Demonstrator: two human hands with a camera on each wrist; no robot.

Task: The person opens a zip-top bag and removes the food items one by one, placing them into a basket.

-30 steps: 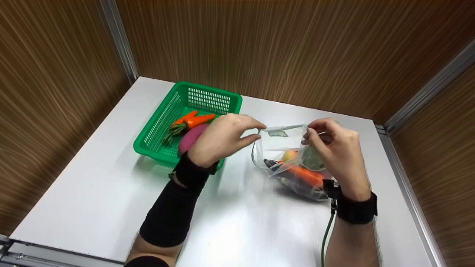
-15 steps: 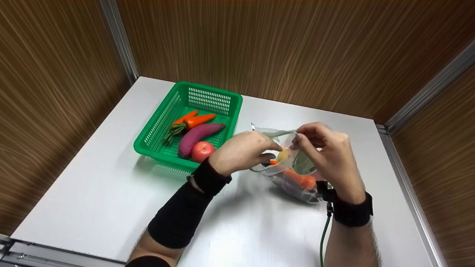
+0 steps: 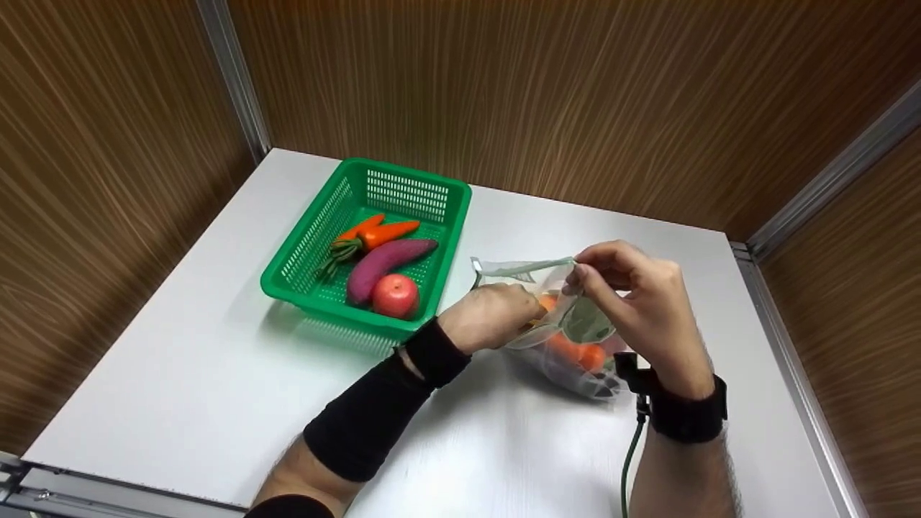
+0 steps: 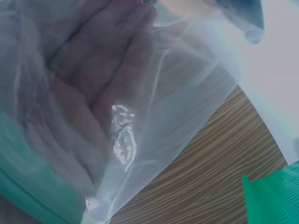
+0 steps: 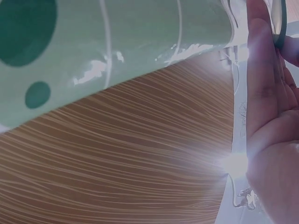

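My left hand (image 3: 491,315) is inside the bag (image 3: 557,327), through its open mouth. In the left wrist view I see my fingers (image 4: 93,70) only through the clear plastic, rather straight, and I cannot tell if they already hold something. My right hand (image 3: 633,298) pinches the upper edge of the bag between thumb and fingers and lifts it, so the mouth is open.

The bag lies on the tabletop (image 3: 216,374), near the right side, with orange (image 3: 579,352) and dark pieces in it; what they are exactly I cannot say.

To do this step well, I think my right hand should hold the edge high and firm, so the plastic does not fold over my left wrist. My left hand should go slowly and take one piece only, not push the others deeper.

Farther away, to the left, stands the green basket (image 3: 316,244) with carrots (image 3: 378,232), a purple sweet potato (image 3: 388,259) and a red apple (image 3: 395,296).
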